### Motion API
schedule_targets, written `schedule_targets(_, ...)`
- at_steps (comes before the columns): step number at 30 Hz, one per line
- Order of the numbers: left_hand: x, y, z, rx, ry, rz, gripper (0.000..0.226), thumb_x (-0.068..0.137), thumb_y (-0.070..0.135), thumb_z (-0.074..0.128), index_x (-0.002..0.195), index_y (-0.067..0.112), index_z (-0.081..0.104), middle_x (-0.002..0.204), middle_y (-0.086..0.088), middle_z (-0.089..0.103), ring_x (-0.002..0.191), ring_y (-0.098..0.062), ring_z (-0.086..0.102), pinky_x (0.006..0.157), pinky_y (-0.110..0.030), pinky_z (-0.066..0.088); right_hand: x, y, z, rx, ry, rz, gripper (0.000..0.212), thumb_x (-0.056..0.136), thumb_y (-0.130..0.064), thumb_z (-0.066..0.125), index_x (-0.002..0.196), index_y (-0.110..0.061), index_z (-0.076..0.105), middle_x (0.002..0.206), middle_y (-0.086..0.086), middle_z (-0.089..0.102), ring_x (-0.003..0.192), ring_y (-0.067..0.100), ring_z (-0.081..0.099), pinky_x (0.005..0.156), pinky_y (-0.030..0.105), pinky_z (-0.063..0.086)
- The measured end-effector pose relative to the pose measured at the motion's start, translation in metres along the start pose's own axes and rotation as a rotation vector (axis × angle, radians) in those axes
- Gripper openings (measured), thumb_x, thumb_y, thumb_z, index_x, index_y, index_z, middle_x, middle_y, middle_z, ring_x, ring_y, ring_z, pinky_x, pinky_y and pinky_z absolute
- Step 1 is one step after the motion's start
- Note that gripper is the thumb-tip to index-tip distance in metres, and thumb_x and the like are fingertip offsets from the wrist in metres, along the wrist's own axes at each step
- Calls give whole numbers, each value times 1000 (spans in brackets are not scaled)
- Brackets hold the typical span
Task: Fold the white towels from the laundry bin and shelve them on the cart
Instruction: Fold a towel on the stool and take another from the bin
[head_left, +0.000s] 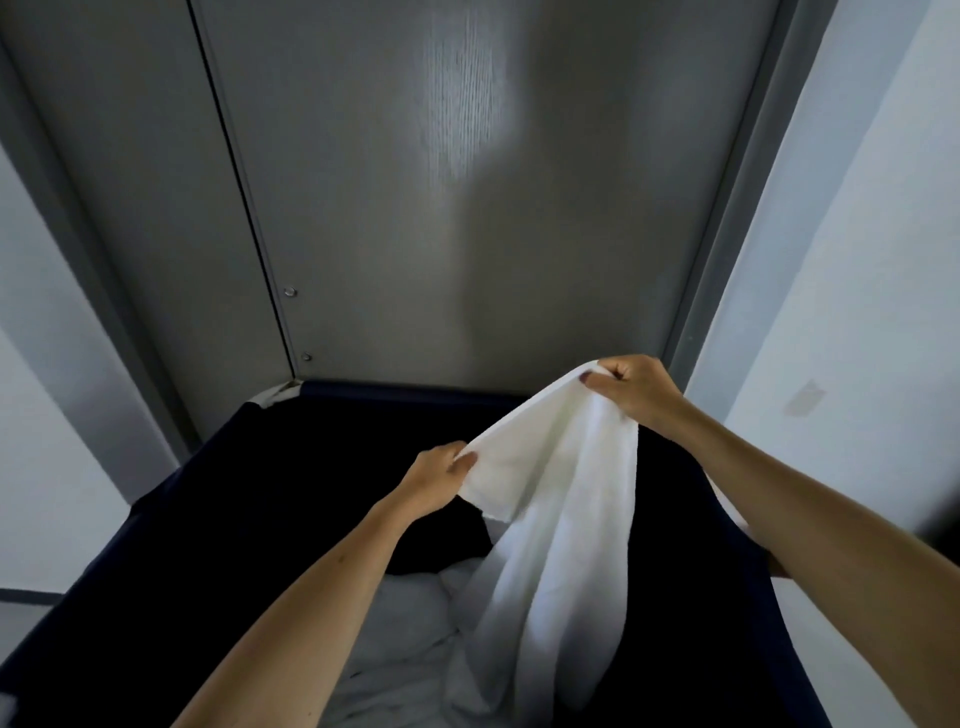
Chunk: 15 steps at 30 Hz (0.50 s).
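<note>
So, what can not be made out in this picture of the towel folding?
Head view only.
- The cart: not in the frame.
- The heap of towels in the laundry bin: number unclear; the left forearm, the hanging towel and the bottom edge hide parts.
- Lower end of the hanging towel: blurred, merging with the heap.
- Bin floor: too dark.

Laundry bin (156, 571): dark navy fabric walls, far edge set against a grey door (467, 208). On its bottom lies a crumpled heap of white towels (410, 623), partly in shadow.
</note>
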<state>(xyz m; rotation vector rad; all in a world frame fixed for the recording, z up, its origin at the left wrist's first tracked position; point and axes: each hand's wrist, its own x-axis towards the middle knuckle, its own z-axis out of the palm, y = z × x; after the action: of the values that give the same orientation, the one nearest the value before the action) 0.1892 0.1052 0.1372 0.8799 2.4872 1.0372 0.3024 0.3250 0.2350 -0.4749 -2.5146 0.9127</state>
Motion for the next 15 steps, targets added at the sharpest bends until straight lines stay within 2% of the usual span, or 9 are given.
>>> schedule_targets(3, 4, -5, -17, -54, 131, 24, 15, 98, 21, 46, 88, 13, 54, 79, -1, 56, 77, -18, 52, 62, -26, 34, -6, 15, -2, -68, -35, 26, 48, 88, -22, 63, 53, -10, 32, 55, 0, 30, 51, 8, 26, 44, 18, 24)
schedule_targets(6, 8, 14, -43, -378, 351, 98, 18, 96, 6, 45, 81, 14, 50, 71, 1, 48, 75, -13, 45, 58, -20, 35, -12, 19, -2, -198, -137, -58, 38, 89, -23, 64, 67, 8, 55, 65, 10, 49, 64, 14, 42, 55, 17, 30)
schedule_targets(7, 9, 29, -52, -520, 427, 116, 20, 97, 5, 43, 81, 14, 51, 71, 1, 48, 72, -13, 45, 57, -18, 37, -14, 16, 0, -257, -193, -122, 38, 89, -22, 64, 67, 7, 54, 66, 10, 51, 67, 17, 44, 59, 18, 29)
schedule_targets(9, 10, 68, -69, -717, 499, 169, 25, 98, 9, 41, 77, 17, 51, 70, -1, 44, 64, -11, 41, 51, -17, 38, -16, 9, 5, -320, -261, -226, 37, 88, -20, 65, 62, -1, 47, 60, 1, 41, 66, 19, 43, 63, 19, 27)
schedule_targets(11, 10, 107, -81, -835, 490, 249, 27, 97, 13, 43, 71, 19, 49, 69, -1, 41, 64, -12, 40, 55, -23, 38, -15, 10, 12, -275, -259, -212, 35, 87, -18, 66, 63, 3, 52, 65, 2, 40, 68, 20, 44, 64, 21, 29)
schedule_targets(13, 10, 132, -91, -948, 525, 262, 26, 97, 15, 45, 71, 18, 51, 70, 0, 48, 68, -13, 47, 64, -28, 44, -16, 10, 16, -210, -238, -116, 31, 87, -20, 65, 73, 7, 60, 72, 6, 46, 70, 17, 47, 60, 19, 32)
schedule_targets(15, 14, 144, -104, -1169, 600, 223, 22, 97, 17, 47, 77, 16, 56, 75, -1, 58, 73, -14, 57, 71, -31, 51, -14, 13, 17, -134, -204, -35, 27, 87, -21, 65, 64, -8, 60, 66, 2, 48, 66, 14, 47, 54, 14, 35)
